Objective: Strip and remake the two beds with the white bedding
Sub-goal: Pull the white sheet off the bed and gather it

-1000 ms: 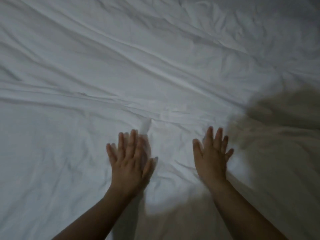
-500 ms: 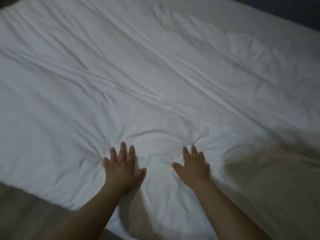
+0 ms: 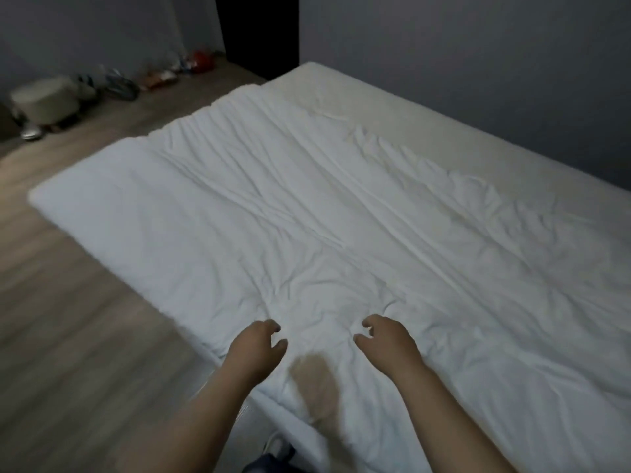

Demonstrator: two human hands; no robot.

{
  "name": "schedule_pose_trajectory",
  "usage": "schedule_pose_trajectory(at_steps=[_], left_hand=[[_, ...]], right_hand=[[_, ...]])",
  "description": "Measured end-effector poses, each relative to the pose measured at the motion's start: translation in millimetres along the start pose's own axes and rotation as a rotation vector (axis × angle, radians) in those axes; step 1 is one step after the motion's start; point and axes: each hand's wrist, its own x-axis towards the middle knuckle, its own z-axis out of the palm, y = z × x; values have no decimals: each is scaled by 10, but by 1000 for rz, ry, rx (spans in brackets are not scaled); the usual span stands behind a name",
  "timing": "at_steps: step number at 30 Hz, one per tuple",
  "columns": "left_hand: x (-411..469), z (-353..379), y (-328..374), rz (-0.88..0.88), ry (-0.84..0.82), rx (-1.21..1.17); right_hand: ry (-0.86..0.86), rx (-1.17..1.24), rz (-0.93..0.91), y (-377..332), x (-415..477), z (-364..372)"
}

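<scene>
A white duvet (image 3: 341,233) lies spread and creased over the bed. A strip of cream mattress sheet (image 3: 392,107) shows bare along the far side. My left hand (image 3: 256,346) and my right hand (image 3: 389,343) are side by side over the duvet, close to its near edge. The fingers of both hands are loosely curled and no fabric shows between them. Small wrinkles fan out in the duvet around the hands. I cannot tell whether the fingertips touch the cloth.
Wooden floor (image 3: 68,319) runs along the left of the bed. A round beige stool (image 3: 46,99), shoes and small coloured items (image 3: 164,75) line the far wall. A dark doorway (image 3: 256,32) opens behind the bed's far corner. Grey wall stands on the right.
Both hands were flat on the duvet with fingers spread. They have slid back toward the near edge and their fingers have curled. The view has pulled back to show the whole bed.
</scene>
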Motion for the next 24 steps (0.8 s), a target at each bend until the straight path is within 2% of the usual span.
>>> schedule_pose_trajectory(at_steps=[5, 14, 24], left_hand=[[-684, -230, 131, -84, 37, -233], [-1226, -798, 46, -116, 190, -303], [-1509, -1448, -699, -166, 270, -412]], right_hand=[[30, 89, -187, -193, -602, -251], [81, 85, -333, -648, -1018, -595], [27, 52, -467, -1759, -1238, -340]])
